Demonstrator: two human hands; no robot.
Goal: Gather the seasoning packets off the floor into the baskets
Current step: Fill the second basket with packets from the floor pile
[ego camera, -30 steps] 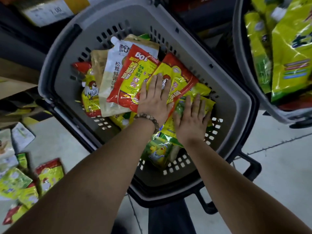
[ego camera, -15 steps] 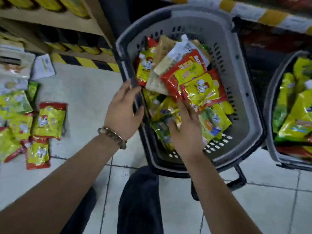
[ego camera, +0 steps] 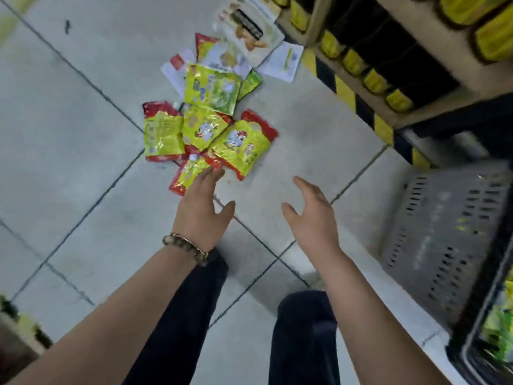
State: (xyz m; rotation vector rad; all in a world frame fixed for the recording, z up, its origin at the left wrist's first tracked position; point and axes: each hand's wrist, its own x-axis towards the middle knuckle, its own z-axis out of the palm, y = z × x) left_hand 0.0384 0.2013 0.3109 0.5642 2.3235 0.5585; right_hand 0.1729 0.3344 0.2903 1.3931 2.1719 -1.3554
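Observation:
Several yellow-and-red seasoning packets (ego camera: 205, 134) lie in a loose pile on the tiled floor, with green-yellow ones (ego camera: 212, 88) and white packets (ego camera: 249, 37) farther back. My left hand (ego camera: 204, 207), with a bead bracelet at the wrist, reaches out flat, its fingertips over the nearest red-edged packet (ego camera: 184, 176). My right hand (ego camera: 312, 215) hovers with fingers spread over bare floor to the right of the pile, holding nothing. The grey perforated basket (ego camera: 444, 234) stands at the right edge, seen from its outer wall.
A shelf unit (ego camera: 388, 68) with a yellow-and-black striped base and rows of yellow packages runs along the top right. My knees in dark trousers (ego camera: 302, 329) are at the bottom. Bare tiles lie to the left of the pile.
The view has swung left from the basket to the floor pile. Both hands have left the basket and its packets and now reach toward the packets on the floor.

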